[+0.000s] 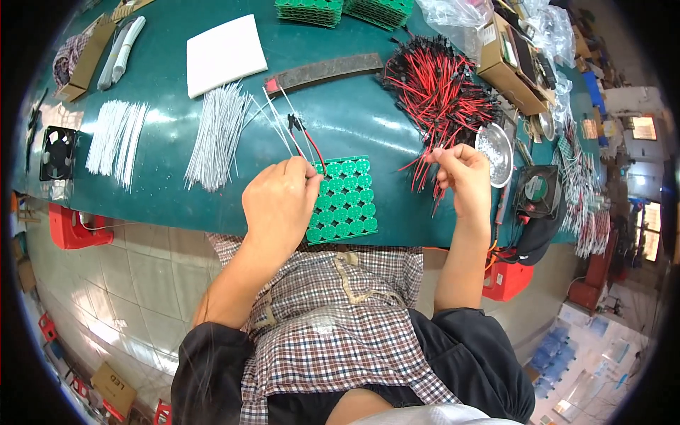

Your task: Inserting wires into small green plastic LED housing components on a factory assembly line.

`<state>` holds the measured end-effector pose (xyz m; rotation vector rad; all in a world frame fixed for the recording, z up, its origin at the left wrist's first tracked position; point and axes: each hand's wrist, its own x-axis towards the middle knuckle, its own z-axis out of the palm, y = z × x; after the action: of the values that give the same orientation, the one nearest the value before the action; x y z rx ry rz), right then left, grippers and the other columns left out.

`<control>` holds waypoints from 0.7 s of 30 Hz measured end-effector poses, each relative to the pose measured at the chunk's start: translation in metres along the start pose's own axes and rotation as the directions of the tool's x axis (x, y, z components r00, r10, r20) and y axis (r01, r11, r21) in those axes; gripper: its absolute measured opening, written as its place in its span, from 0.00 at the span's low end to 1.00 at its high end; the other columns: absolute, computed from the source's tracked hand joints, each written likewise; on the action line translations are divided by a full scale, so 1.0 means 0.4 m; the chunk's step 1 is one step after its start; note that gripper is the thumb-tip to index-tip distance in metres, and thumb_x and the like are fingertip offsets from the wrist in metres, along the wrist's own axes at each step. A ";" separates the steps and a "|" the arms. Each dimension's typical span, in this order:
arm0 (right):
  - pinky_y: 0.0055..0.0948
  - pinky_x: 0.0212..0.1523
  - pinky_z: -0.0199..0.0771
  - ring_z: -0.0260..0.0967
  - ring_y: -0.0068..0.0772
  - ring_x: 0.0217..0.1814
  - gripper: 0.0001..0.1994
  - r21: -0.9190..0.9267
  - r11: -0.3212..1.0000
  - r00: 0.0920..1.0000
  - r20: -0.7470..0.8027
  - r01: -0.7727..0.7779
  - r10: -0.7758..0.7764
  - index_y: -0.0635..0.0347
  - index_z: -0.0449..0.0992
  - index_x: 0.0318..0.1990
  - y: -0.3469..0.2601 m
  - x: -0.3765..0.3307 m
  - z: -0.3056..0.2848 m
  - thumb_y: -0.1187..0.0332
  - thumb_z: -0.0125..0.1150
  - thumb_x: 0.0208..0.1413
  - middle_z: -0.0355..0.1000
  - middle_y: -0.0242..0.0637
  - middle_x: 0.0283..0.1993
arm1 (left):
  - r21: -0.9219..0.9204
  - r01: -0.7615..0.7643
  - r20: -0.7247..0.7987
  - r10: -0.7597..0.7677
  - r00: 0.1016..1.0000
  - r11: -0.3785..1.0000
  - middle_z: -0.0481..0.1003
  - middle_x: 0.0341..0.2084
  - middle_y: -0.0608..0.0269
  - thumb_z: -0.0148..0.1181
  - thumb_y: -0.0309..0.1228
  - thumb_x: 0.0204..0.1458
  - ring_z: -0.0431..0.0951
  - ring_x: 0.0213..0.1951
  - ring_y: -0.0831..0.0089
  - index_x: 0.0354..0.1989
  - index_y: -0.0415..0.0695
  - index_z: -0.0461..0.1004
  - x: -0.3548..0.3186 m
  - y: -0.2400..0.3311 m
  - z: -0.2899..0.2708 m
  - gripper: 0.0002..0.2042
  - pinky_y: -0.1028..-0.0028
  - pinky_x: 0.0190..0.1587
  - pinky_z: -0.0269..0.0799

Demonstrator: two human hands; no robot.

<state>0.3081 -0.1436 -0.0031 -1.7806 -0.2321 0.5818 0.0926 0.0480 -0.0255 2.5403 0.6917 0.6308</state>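
My left hand is closed in a pinch over the left edge of a green circuit board panel of round sections. From its fingers rise thin white wires and a red-and-black wire lead with a black connector. My right hand is also pinched, at the lower edge of a heap of red-and-black wire leads. A red wire end shows beside its fingertips; whether the fingers grip that wire is hard to make out. To the right of this hand sits a round metal dish with small white bits.
Bundles of white wires and more white wires lie left. Behind are a white foam sheet, a dark bar and stacked green panels. Small fans stand at both sides; a cardboard box is far right.
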 end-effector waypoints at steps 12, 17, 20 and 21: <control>0.17 0.23 0.71 0.70 0.19 0.23 0.06 0.034 0.984 0.985 -0.022 0.173 -0.173 0.61 0.73 0.35 0.002 -0.036 0.072 0.74 0.66 0.59 0.73 0.32 0.27 | -0.041 0.010 0.021 -0.009 1.000 0.999 0.76 0.23 0.60 0.70 0.31 0.43 0.79 0.28 0.60 0.26 0.46 0.74 -0.015 -0.008 -0.005 0.09 0.63 0.31 0.74; 0.22 0.24 0.67 0.69 0.19 0.23 0.08 -0.247 0.892 0.921 0.008 0.379 -0.389 0.62 0.66 0.34 -0.010 -0.042 0.116 0.72 0.59 0.64 0.70 0.31 0.26 | 0.003 0.014 -0.006 -0.014 1.000 1.000 0.76 0.21 0.61 0.71 0.31 0.43 0.79 0.27 0.62 0.26 0.45 0.73 -0.031 0.003 -0.037 0.10 0.65 0.30 0.74; 0.25 0.24 0.68 0.70 0.22 0.22 0.08 -0.395 0.814 0.893 0.039 0.426 -0.448 0.63 0.67 0.35 -0.004 -0.030 0.141 0.72 0.58 0.65 0.69 0.35 0.24 | -0.036 0.001 -0.018 -0.002 1.000 0.999 0.76 0.21 0.60 0.68 0.33 0.45 0.78 0.27 0.62 0.25 0.45 0.72 -0.031 -0.008 -0.080 0.10 0.64 0.30 0.74; 0.28 0.24 0.69 0.71 0.28 0.21 0.08 -0.440 0.787 0.890 0.067 0.433 -0.452 0.64 0.68 0.36 -0.005 -0.030 0.144 0.71 0.57 0.65 0.69 0.40 0.26 | -0.057 0.039 -0.031 -0.041 0.999 0.998 0.76 0.20 0.62 0.69 0.33 0.45 0.79 0.26 0.63 0.26 0.46 0.73 -0.030 -0.015 -0.101 0.09 0.65 0.29 0.74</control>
<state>0.2694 -0.0994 -0.0088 -2.0783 -0.7881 0.1489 0.0600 0.0575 0.0002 2.4632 0.7243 0.6694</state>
